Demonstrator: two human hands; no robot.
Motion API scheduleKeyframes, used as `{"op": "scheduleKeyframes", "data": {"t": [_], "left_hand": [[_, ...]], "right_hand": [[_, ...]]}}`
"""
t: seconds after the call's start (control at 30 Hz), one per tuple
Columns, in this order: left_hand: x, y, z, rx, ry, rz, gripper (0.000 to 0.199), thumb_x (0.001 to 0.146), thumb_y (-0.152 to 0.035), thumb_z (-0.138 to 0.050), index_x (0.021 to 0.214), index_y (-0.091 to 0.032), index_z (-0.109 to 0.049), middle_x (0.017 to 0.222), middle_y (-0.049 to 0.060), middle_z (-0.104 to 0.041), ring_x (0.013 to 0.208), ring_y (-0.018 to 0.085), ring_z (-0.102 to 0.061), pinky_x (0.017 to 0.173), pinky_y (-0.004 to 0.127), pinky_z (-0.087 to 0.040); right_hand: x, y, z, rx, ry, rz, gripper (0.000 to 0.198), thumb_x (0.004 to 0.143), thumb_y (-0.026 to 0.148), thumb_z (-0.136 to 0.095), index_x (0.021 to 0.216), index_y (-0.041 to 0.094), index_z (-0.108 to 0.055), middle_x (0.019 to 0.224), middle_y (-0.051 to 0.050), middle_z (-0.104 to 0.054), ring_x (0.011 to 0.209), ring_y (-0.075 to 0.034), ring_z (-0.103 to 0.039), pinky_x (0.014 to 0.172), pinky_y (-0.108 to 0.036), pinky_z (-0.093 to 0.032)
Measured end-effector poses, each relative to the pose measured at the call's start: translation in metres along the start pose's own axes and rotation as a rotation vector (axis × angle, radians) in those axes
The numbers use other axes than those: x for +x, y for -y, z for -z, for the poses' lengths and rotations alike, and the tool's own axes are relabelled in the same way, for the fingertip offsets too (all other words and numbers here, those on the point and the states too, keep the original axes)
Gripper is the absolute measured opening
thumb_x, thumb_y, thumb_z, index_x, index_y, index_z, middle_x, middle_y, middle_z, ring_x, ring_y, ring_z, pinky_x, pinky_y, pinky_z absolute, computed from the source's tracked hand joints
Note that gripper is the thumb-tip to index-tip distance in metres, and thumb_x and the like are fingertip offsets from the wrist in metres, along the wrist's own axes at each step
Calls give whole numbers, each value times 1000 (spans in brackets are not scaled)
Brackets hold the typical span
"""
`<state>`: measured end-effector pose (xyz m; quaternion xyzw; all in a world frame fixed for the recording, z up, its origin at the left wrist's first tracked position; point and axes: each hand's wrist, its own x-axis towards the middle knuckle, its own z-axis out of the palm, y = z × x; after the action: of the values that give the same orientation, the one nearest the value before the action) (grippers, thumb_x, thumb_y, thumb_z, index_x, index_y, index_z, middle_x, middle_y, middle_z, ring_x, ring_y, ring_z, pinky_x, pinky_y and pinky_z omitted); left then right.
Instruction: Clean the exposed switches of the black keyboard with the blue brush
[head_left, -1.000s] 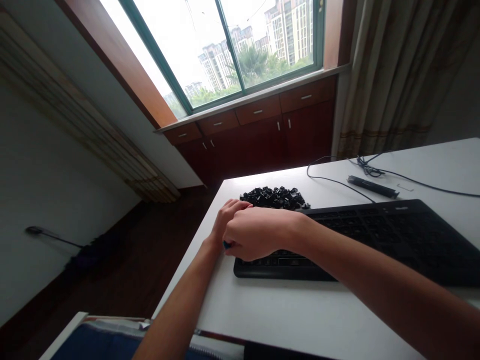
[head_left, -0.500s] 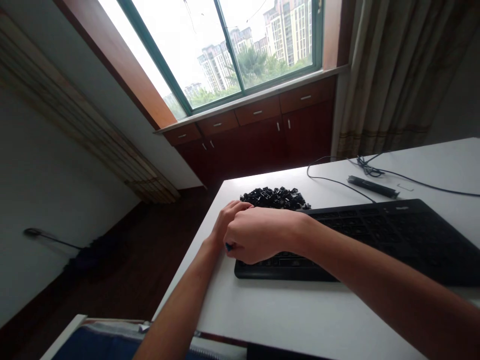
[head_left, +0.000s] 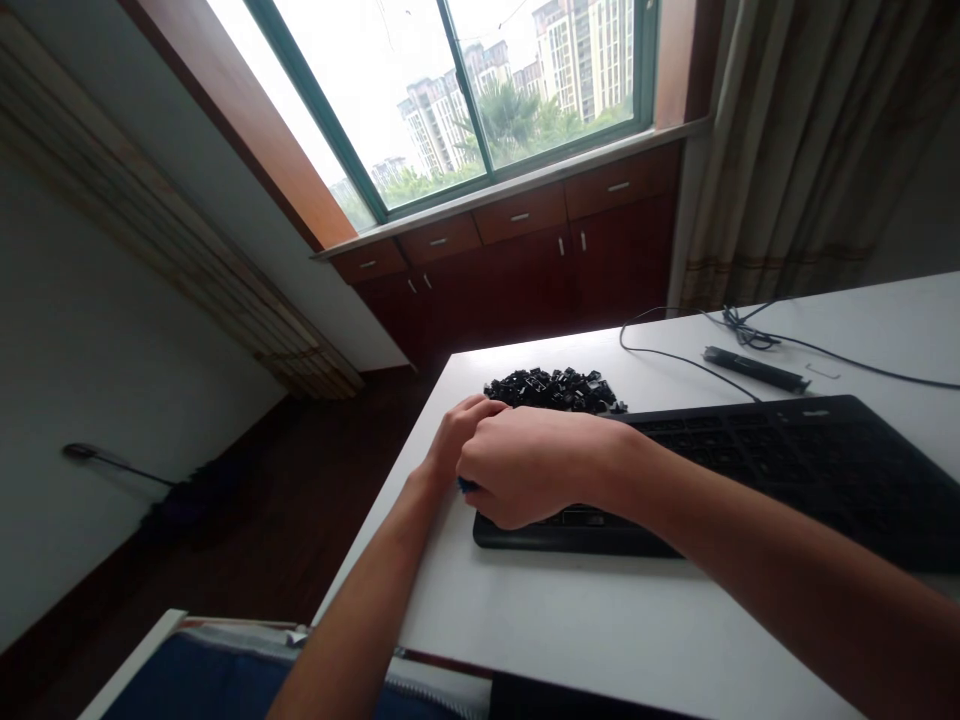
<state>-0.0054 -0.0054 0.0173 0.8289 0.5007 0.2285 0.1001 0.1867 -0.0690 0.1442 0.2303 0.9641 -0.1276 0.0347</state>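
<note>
A black keyboard (head_left: pixel 757 450) lies on the white table, with most of its keycaps off. Over its left end my right hand (head_left: pixel 536 465) is closed in a fist around a small blue object (head_left: pixel 467 485). Only a blue bit of that object sticks out, so its kind is hidden. My left hand (head_left: pixel 457 430) curls at the keyboard's far left corner, seemingly gripping it, its fingertips partly covered by my right hand. Just beyond both hands sits a heap of loose black keycaps (head_left: pixel 555 388).
A long black plastic piece (head_left: pixel 756 369) and a thin bent metal wire (head_left: pixel 823 371) lie behind the keyboard. The keyboard's cable (head_left: pixel 694 357) loops across the white table (head_left: pixel 600 620). Dark blue fabric (head_left: pixel 199 680) is at the lower left, below the table's edge.
The view has shifted slightly. My right hand stays closed over the keyboard's left end, and a little more of the blue object shows. My left hand keeps its place.
</note>
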Motion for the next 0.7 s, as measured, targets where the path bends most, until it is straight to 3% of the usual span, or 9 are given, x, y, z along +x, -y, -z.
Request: {"op": "scheduleKeyframes", "data": {"t": [0.2, 0.3, 0.4, 0.53, 0.7], "left_hand": [[2, -6, -1, -23, -60, -36, 22, 90, -30, -53, 89, -17, -70, 82, 4, -62, 80, 17, -57, 79, 30, -49], [1, -1, -2, -20, -52, -78, 19, 86, -24, -55, 96, -18, -70, 87, 5, -64, 87, 18, -58, 84, 31, -49], [-1, 9, -3, -12, -27, -112, 30, 80, -15, -54, 107, -20, -68, 99, 6, -66, 97, 20, -58, 90, 33, -48], [-1, 14, -4, 3, -14, -115, 33, 80, -14, -54, 110, -20, -68, 100, 6, -67, 98, 20, -57, 89, 33, -49], [-1, 7, -3, 8, -67, -132, 27, 86, -16, -53, 109, -21, -67, 99, 6, -66, 99, 20, -56, 92, 34, -48]], "right_hand": [[6, -3, -8, 13, 0, 53, 30, 87, 23, -50, 92, 6, -74, 80, -12, -71, 65, -18, -56, 60, -33, -37], [6, -4, -7, -8, -19, 69, 32, 87, 24, -51, 97, 3, -73, 85, -14, -71, 69, -20, -57, 62, -33, -37], [1, -5, -3, -22, -23, 39, 30, 86, 21, -50, 92, 3, -73, 82, -14, -70, 68, -18, -56, 59, -32, -35], [-1, -5, -2, -9, 5, -11, 28, 84, 19, -50, 89, 3, -73, 78, -13, -69, 63, -17, -54, 57, -32, -35], [5, -4, -5, 29, -57, 117, 29, 89, 22, -49, 97, 8, -73, 85, -12, -71, 70, -18, -57, 65, -33, -38]]}}
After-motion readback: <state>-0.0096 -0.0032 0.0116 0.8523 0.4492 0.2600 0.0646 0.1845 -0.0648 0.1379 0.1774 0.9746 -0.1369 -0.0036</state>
